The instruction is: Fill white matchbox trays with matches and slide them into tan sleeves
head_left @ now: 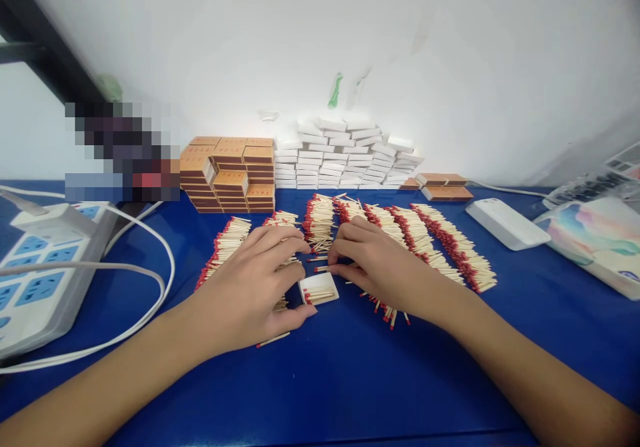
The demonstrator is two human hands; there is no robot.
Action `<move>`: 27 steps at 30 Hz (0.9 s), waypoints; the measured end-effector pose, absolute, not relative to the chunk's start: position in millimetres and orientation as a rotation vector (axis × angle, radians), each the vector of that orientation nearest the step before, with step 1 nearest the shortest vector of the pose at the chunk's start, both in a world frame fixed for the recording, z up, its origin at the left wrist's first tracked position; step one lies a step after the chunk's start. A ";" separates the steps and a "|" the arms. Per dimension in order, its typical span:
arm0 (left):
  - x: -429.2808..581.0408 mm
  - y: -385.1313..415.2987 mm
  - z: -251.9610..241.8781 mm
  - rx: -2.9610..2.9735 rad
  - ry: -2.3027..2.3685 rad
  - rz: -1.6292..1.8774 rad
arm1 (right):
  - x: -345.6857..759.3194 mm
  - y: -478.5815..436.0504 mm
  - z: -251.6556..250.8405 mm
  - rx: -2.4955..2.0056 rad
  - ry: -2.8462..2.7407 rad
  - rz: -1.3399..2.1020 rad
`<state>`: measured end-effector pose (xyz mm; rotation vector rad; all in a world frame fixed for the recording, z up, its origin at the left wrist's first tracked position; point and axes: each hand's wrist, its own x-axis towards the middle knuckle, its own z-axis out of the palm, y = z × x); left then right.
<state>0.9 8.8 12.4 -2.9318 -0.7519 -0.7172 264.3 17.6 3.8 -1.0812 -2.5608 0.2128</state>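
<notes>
A small white matchbox tray (330,298) with several red-headed matches in it lies on the blue table. My left hand (255,274) curves around its left end, thumb at the front edge and index finger at the back corner. Just behind the tray, my right hand (373,254) is closed in a pinch. Matches (318,259) stick out leftward from its fingertips, red heads first; how many it grips is hidden. Rows of loose matches (445,234) fan out behind and beside both hands. One single match (273,340) lies below my left hand.
At the wall stand stacked orange matchboxes (230,174) and a pile of white trays (345,154). More orange matchboxes (445,190), a white block-shaped device (507,224) and a patterned packet (595,240) lie right. A power strip (50,267) with looping white cables occupies the left.
</notes>
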 end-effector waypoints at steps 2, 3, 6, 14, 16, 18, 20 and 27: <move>1.3 8.7 12.7 -2.931 -0.748 -0.724 | 263.4 18.0 3.2 -1.083 -2.572 0.200; 1.5 8.5 13.0 -2.932 -0.746 -0.725 | 262.8 18.0 3.0 -1.088 -2.580 0.182; 1.7 8.1 14.1 -2.934 -0.743 -0.717 | 261.3 17.8 2.9 -1.102 -2.618 0.091; 0.8 9.5 12.6 -2.933 -0.751 -0.700 | 264.7 19.3 7.0 -1.083 -2.589 -0.039; 0.6 9.5 12.3 -2.932 -0.752 -0.698 | 266.2 18.5 9.7 -1.073 -2.588 -0.036; 0.7 9.3 12.7 -2.934 -0.757 -0.698 | 266.8 16.2 13.4 -1.061 -2.582 -0.052; 1.2 9.1 13.5 -2.935 -0.763 -0.692 | 265.6 12.3 16.9 -1.052 -2.570 -0.078; 1.9 9.4 12.8 -2.943 -0.763 -0.715 | 245.0 -6.5 10.9 -1.035 -2.654 -0.148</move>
